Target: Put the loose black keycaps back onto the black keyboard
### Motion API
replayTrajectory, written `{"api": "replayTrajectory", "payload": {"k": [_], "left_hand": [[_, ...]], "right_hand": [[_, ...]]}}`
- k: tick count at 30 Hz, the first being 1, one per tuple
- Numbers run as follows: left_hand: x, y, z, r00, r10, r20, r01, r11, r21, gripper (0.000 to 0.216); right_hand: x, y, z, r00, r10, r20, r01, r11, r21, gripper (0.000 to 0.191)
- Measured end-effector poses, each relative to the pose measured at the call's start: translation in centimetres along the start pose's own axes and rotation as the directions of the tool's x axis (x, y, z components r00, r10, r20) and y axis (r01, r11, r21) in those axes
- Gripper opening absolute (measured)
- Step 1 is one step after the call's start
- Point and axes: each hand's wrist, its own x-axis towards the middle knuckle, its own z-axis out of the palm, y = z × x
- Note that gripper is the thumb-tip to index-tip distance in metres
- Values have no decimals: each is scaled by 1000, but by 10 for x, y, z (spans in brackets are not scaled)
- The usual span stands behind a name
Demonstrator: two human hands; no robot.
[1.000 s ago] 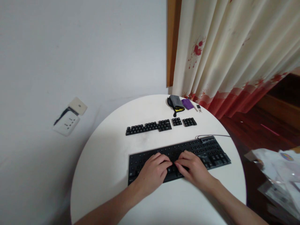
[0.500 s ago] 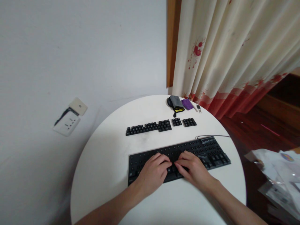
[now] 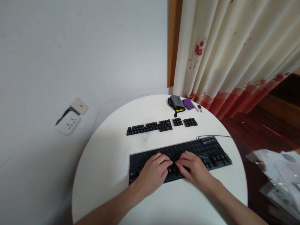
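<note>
Both hands hide the keyboard's (image 3: 206,153) middle keys; left hand (image 3: 152,173) and right hand (image 3: 194,170) rest there, fingers curled, loosely apart, gripping nothing.

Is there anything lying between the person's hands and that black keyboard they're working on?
Nothing visible does. The left hand and right hand both rest directly on the keyboard, fingers curled over its middle. The rows of loose keycaps lie farther back on the white table, clear of the hands.
</note>
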Motion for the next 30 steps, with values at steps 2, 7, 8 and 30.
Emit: {"api": "replayTrajectory", "payload": {"k": [2,7,8,30], "left_hand": [[0,0,0,1000,-3,1,3,1000,6,33],[-1,0,1,1000,1,-16,-1,1000,1,34],[-1,-1,2,1000,3,-20,-3,1000,-1,34],[-1,-1,2,1000,-3,-4,3,1000,-15,31]], "right_hand": [[0,0,0,1000,2,-1,-2,1000,-1,23],[1,0,0,1000,6,-6,-6,1000,4,23],[0,0,0,1000,7,-7,-7,1000,6,23],[1,-1,1,998,54,14,-54,997,48,23]]}}
